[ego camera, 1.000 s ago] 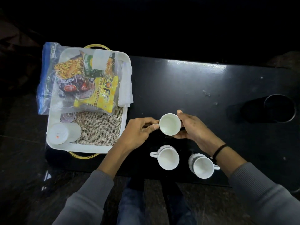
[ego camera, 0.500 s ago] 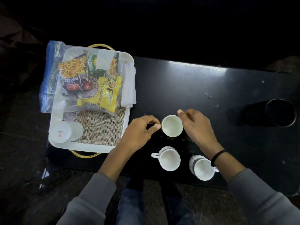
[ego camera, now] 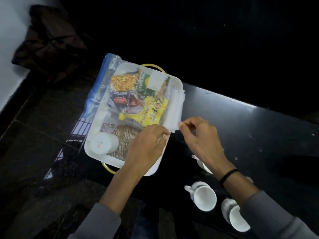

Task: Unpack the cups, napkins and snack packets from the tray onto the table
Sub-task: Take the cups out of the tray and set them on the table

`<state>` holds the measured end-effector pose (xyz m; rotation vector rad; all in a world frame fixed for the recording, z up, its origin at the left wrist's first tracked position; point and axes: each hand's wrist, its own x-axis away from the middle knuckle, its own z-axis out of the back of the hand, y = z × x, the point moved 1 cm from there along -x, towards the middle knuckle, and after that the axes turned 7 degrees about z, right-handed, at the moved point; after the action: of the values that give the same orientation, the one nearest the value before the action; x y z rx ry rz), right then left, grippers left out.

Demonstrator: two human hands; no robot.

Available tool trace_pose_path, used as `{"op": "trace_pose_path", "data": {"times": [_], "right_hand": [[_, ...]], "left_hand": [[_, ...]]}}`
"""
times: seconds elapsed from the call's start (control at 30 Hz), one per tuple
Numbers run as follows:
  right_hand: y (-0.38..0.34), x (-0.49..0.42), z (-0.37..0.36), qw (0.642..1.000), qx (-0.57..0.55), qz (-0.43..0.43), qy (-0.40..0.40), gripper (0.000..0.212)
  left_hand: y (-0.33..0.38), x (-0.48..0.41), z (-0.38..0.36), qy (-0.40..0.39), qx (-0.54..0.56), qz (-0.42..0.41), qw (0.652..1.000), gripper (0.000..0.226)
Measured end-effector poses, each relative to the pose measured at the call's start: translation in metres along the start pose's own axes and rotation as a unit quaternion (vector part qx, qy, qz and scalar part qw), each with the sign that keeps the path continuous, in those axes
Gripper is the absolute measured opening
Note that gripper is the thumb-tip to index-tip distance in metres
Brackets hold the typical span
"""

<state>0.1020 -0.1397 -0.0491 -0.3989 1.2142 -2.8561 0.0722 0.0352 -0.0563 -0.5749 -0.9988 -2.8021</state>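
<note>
Head view: right hand (ego camera: pixel 202 138) is pinching the napkins (ego camera: pixel 174 107) at the tray (ego camera: pixel 88 146)'s right rim, left hand (ego camera: pixel 146 147) is curling onto them, grip unclear; both should be lifting the stack level.

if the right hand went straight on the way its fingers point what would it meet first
The napkins at the tray's right edge. The right hand points up-left at their near corner and seems to be touching it, though depth is unclear.

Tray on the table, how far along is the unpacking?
Done: three cups stand on the table, one half hidden by the right forearm. In hand: the right hand pinches the napkins at the edge of the tray, left hand beside them. Left: the bag of snack packets and a white tub in the tray.
</note>
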Motion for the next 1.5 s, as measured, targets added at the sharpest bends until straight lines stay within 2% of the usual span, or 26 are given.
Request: {"op": "trace_pose_path", "data": {"times": [0.17, 0.3, 0.37, 0.5, 0.63, 0.73, 0.9, 1.07, 1.27, 1.4, 1.5], "right_hand": [[-0.045, -0.017, -0.039, 0.995, -0.034, 0.052, -0.076, 0.021], [-0.071, -0.025, -0.079, 0.986, -0.030, 0.075, -0.148, 0.023], [-0.078, -0.027, -0.096, 0.981, -0.030, 0.077, -0.177, 0.020], [-0.086, -0.028, -0.122, 0.974, -0.037, 0.060, -0.216, 0.018], [-0.086, -0.030, -0.136, 0.970, -0.028, 0.038, -0.238, 0.019], [-0.081, -0.030, -0.136, 0.972, -0.041, 0.025, -0.230, 0.018], [-0.070, -0.027, -0.124, 0.977, -0.077, -0.005, -0.199, 0.016], [-0.062, -0.018, -0.097, 0.979, -0.140, -0.026, -0.145, 0.034], [-0.041, -0.001, -0.054, 0.972, -0.210, -0.055, -0.086, 0.039], [-0.020, 0.009, -0.021, 0.949, -0.290, -0.100, -0.067, 0.052], [-0.004, 0.015, 0.002, 0.908, -0.384, -0.160, -0.059, 0.061]], "left_hand": [[-0.041, 0.005, 0.039, 0.113, -0.027, 0.037, 0.993, 0.015], [-0.076, 0.012, 0.057, 0.167, -0.072, 0.123, 0.976, 0.024], [-0.090, 0.016, 0.058, 0.153, -0.087, 0.161, 0.971, 0.037], [-0.115, 0.023, 0.055, 0.056, -0.079, 0.204, 0.974, 0.065], [-0.128, 0.022, 0.054, 0.035, -0.094, 0.192, 0.976, 0.070], [-0.128, 0.020, 0.054, 0.054, -0.077, 0.180, 0.979, 0.066], [-0.111, 0.022, 0.052, 0.091, 0.027, 0.150, 0.984, 0.059], [-0.078, 0.027, 0.050, 0.132, 0.155, 0.131, 0.970, 0.057], [-0.023, 0.025, 0.038, 0.154, 0.187, 0.076, 0.967, 0.058], [0.011, 0.021, 0.023, 0.132, 0.228, 0.063, 0.962, 0.058], [0.035, 0.016, 0.006, 0.087, 0.274, 0.060, 0.956, 0.058]]}}
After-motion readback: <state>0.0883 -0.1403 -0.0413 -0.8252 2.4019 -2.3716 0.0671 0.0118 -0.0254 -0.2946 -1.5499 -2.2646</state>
